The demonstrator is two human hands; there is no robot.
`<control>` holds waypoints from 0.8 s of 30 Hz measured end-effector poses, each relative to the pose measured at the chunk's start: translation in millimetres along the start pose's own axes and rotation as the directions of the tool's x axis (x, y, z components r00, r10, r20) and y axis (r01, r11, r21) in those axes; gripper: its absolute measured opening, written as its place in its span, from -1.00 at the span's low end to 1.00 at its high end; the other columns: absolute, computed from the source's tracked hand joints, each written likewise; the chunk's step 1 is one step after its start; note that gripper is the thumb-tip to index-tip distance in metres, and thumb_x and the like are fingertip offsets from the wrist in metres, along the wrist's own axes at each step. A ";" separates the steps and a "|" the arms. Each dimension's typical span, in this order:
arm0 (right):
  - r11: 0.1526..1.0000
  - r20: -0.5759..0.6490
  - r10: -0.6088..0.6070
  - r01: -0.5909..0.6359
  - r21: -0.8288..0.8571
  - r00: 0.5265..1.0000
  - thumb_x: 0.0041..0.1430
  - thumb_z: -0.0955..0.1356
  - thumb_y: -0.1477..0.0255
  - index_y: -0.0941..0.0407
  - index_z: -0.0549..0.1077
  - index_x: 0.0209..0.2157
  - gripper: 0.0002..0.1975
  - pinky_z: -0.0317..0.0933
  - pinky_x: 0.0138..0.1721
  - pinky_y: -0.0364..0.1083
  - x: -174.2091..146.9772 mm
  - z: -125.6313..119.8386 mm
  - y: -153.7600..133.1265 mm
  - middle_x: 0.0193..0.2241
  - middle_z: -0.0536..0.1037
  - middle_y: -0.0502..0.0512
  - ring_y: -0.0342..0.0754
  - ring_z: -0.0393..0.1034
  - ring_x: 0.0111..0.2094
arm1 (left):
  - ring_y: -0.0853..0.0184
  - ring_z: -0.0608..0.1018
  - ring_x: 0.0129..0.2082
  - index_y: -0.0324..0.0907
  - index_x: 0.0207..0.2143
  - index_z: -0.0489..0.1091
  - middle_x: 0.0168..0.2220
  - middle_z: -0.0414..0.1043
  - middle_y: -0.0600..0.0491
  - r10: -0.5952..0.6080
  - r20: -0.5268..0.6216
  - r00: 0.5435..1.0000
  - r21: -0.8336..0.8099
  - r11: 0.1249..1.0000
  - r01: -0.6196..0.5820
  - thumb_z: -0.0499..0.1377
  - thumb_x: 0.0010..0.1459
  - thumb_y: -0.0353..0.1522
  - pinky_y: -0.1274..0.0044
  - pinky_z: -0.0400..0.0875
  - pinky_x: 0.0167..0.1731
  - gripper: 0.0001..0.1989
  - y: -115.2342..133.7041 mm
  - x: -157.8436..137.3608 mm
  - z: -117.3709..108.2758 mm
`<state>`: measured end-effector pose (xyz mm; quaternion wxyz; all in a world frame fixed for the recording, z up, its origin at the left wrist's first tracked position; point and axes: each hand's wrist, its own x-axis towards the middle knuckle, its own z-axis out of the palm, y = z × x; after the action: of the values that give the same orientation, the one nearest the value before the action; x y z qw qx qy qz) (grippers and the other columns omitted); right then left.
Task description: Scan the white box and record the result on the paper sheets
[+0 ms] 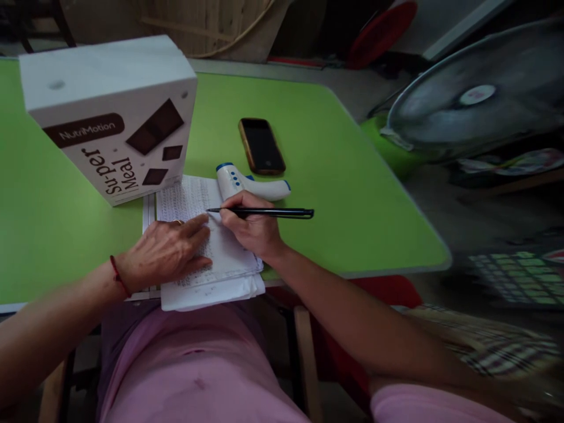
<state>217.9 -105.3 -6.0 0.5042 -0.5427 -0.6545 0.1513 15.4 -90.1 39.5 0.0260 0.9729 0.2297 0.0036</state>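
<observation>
My right hand [255,226] grips a black pen [282,212], its tip at the written lines on a sheet of paper [224,252]. Beneath that sheet are more papers, some sticking out past the table's near edge. My left hand [170,249] lies flat on the left part of the sheet, fingers stretched toward the pen tip. Just beyond my right hand, touching or nearly touching the papers, rests a white and blue handheld thermometer [251,185]. A dark smartphone in a brown case [263,147] lies farther back.
A tall white box [118,76] with printed lettering stands at the left, behind the papers. The green table [352,217] ends at the right in a rounded corner. Beyond it stands a large covered fan [440,111]. A red chair [388,289] is below the table edge.
</observation>
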 end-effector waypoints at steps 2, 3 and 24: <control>1.000 0.002 0.026 -0.026 -0.008 1.000 0.02 0.32 0.47 0.05 0.39 -0.51 -0.93 0.20 -0.51 -0.14 0.1 -0.2 -0.6 -0.62 0.44 -0.11 -0.17 0.26 -0.58 | 0.16 0.64 -0.32 -0.26 -0.01 0.39 0.23 0.31 -0.15 0.007 0.002 1.000 -0.004 1.000 -0.007 0.19 0.28 -0.17 0.41 0.46 -0.49 -0.63 -0.2 -0.2 -0.1; 0.999 0.001 0.038 -0.037 -0.009 0.999 0.02 0.32 0.46 0.05 0.39 -0.51 -0.93 0.21 -0.51 -0.14 0.2 -0.2 -0.8 -0.63 0.44 -0.11 -0.16 0.26 -0.58 | 0.16 0.64 -0.32 -0.26 -0.01 0.40 0.23 0.31 -0.15 0.009 0.000 1.000 -0.006 1.000 -0.009 0.19 0.28 -0.18 0.40 0.46 -0.49 -0.63 -0.3 -0.3 -0.1; 1.000 -0.027 0.010 -0.011 -0.014 1.000 0.02 0.32 0.46 0.05 0.36 -0.52 -0.92 0.23 -0.49 -0.13 0.2 1.2 -0.6 -0.62 0.43 -0.10 -0.16 0.26 -0.57 | 0.15 0.64 -0.29 -0.24 0.02 0.39 0.24 0.32 -0.11 0.009 -0.006 1.000 0.012 1.000 -0.009 0.17 0.30 -0.16 0.40 0.46 -0.49 -0.62 -2.4 -1.3 1.5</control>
<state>216.6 -104.9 -5.9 0.5084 -0.5516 -0.6458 0.1420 13.1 -88.6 37.9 0.0194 0.9741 0.2254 0.0052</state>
